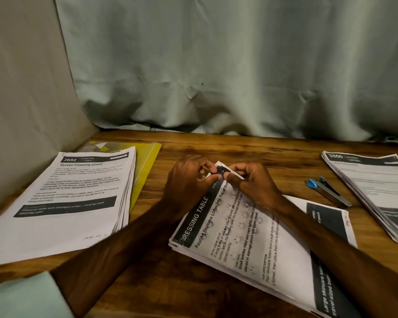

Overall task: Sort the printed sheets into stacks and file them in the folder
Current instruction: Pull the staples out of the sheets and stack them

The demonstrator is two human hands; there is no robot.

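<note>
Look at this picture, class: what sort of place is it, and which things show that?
Probably a makeshift paperwork desk: a brown wooden table carries white printed sheets in stacks, a flat yellow plastic folder lies under the left stack, and a pale green cloth hangs behind.

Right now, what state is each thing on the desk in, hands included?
left hand: pinches the far corner of the middle stack.
right hand: pinches that same corner.
middle stack: lies askew, far corner lifted.
left stack: lies flat, partly over the yellow folder, untouched.
yellow folder: lies flat, mostly covered.
right stack: lies flat, edges fanned, untouched.
stapler: lying down, untouched.
</note>
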